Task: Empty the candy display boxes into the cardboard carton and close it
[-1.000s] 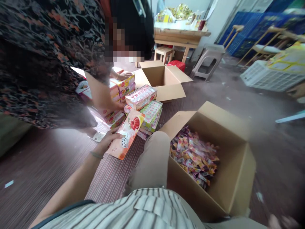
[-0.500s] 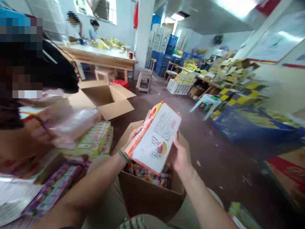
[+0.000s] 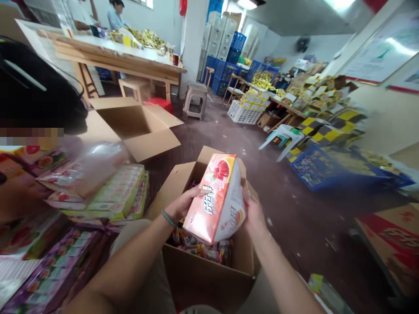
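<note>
Between my two hands is a printed carton (image 3: 212,200), orange-pink with a picture of red fruit on the face turned up and a white side to the right. My left hand (image 3: 186,201) grips its left edge, thumb on the printed face. My right hand (image 3: 251,209) holds the white side, its fingers partly hidden behind the carton. Beneath it, an open cardboard box (image 3: 209,267) stands between my knees, with many small wrapped packets (image 3: 199,249) inside. The carton hangs over the box opening, tilted.
Left of me lie stacked green-and-white packs (image 3: 114,192), a plastic-wrapped pack (image 3: 88,170) and purple packs (image 3: 55,266). An open brown carton (image 3: 131,126) stands beyond, near a dark-haired person (image 3: 39,83). A red printed box (image 3: 393,244) and a blue crate (image 3: 327,170) are on the right.
The carton has been turned in my hands, from its white face showing to its orange-pink face showing. It is also a little lower. The view has shifted slightly.
</note>
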Tool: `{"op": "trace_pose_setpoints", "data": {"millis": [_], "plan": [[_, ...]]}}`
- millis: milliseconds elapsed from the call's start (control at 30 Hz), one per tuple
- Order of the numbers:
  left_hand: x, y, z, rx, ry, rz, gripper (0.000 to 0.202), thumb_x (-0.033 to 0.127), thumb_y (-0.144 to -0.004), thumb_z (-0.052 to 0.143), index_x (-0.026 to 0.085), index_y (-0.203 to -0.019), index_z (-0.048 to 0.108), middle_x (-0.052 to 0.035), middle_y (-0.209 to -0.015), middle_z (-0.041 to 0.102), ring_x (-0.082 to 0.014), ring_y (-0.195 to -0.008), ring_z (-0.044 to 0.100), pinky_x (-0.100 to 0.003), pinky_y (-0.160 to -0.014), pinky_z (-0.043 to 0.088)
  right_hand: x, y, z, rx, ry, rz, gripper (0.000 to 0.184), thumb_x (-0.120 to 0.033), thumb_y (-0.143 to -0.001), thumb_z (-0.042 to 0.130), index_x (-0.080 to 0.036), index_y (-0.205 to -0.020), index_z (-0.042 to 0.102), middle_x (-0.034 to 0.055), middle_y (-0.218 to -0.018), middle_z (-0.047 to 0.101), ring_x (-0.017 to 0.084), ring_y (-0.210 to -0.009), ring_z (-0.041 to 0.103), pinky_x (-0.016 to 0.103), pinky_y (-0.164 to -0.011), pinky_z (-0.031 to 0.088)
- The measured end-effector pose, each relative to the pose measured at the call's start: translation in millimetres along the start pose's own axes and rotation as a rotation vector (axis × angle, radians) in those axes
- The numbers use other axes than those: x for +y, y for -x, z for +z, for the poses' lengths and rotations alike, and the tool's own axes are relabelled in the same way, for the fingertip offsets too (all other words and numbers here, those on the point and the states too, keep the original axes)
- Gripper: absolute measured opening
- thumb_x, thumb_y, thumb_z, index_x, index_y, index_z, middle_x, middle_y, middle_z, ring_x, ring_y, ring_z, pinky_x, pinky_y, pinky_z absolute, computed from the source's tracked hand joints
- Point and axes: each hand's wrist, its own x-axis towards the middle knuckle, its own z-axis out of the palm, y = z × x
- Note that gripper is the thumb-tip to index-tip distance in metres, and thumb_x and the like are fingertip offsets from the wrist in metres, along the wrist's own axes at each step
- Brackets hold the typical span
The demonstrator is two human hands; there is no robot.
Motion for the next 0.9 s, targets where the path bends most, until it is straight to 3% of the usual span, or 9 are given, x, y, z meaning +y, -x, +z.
{"op": "trace_pose_setpoints", "data": {"millis": [100, 233, 333, 433, 533, 600, 733, 900], "plan": [[-5, -8, 6.0, 0.083, 0.032, 0.124, 0.055, 0.047, -0.086, 0.073, 0.016, -0.131, 0.065, -0.0137, -0.113, 0.079, -0.0324, -0.109, 0.075, -0.041, -0.095, 0.057, 10, 3, 4, -0.033, 0.117, -0.061, 0.045, -0.057, -0.065, 0.091, -0.021, -0.086, 0.074, 0.0044, -0.088, 0.079, 0.024, -0.075, 0.07, 0.037, -0.07, 0.06], [-18, -16, 14.3, 0.178, 0.08, -0.07, 0.047, 0.052, -0.094, 0.064, 0.015, -0.122, 0.071, -0.0132, -0.103, 0.08, -0.0321, -0.102, 0.076, -0.042, -0.091, 0.059, 20, 11, 17, -0.098, 0.163, -0.027, 0.044, -0.062, -0.075, 0.084, -0.021, -0.088, 0.072, 0.0037, -0.093, 0.078, 0.023, -0.082, 0.07, 0.034, -0.073, 0.059], [-23, -22, 10.2, 0.102, 0.163, -0.141, 0.048, 0.05, -0.095, 0.061, 0.013, -0.123, 0.072, -0.0145, -0.1, 0.081, -0.0335, -0.099, 0.077, -0.045, -0.091, 0.06, 18, 7, 18, -0.134, 0.192, 0.007, 0.046, -0.061, -0.074, 0.085, -0.02, -0.09, 0.071, 0.0029, -0.089, 0.077, 0.022, -0.078, 0.068, 0.033, -0.07, 0.058], [-22, -34, -8.0, 0.123, 0.231, -0.134, 0.054, 0.051, -0.093, 0.065, 0.009, -0.128, 0.07, -0.0174, -0.101, 0.081, -0.0347, -0.1, 0.077, -0.048, -0.095, 0.059, 8, -11, 2, -0.031, 0.273, -0.014, 0.049, -0.06, -0.064, 0.09, -0.018, -0.082, 0.071, 0.0034, -0.077, 0.074, 0.02, -0.065, 0.063, 0.031, -0.058, 0.053], [-21, -49, -28.1, 0.347, 0.233, -0.09, 0.057, 0.048, -0.09, 0.072, 0.007, -0.129, 0.068, -0.0193, -0.1, 0.081, -0.0339, -0.097, 0.079, -0.046, -0.094, 0.061, -1, -33, -25, 0.249, 0.28, -0.111, 0.057, -0.06, -0.047, 0.095, -0.017, -0.075, 0.071, 0.0023, -0.069, 0.071, 0.018, -0.059, 0.06, 0.03, -0.053, 0.05], [-23, -57, -35.1, 0.473, 0.247, -0.059, 0.057, 0.044, -0.089, 0.075, 0.007, -0.132, 0.067, -0.0191, -0.102, 0.081, -0.0329, -0.094, 0.079, -0.045, -0.093, 0.062, -3, -42, -43, 0.374, 0.261, -0.199, 0.06, -0.061, -0.044, 0.095, -0.017, -0.076, 0.07, 0.0012, -0.068, 0.07, 0.017, -0.059, 0.061, 0.029, -0.052, 0.05], [-31, -64, -36.4, 0.571, 0.255, 0.022, 0.055, 0.039, -0.09, 0.075, 0.007, -0.133, 0.065, -0.0175, -0.1, 0.081, -0.0302, -0.084, 0.08, -0.043, -0.089, 0.064, 6, -37, -65, 0.452, 0.264, -0.282, 0.056, -0.062, -0.056, 0.09, -0.017, -0.081, 0.069, 0.0007, -0.069, 0.071, 0.018, -0.064, 0.064, 0.029, -0.054, 0.052], [-36, -65, -35.0, 0.586, 0.266, 0.027, 0.043, 0.033, -0.096, 0.067, 0.002, -0.127, 0.067, -0.0158, -0.088, 0.08, -0.025, -0.069, 0.078, -0.039, -0.081, 0.065, 21, -9, -87, 0.408, 0.079, -0.028, 0.053, -0.053, -0.061, 0.09, -0.018, -0.094, 0.07, 0.0037, -0.087, 0.076, 0.019, -0.075, 0.07, 0.029, -0.061, 0.059]]}}
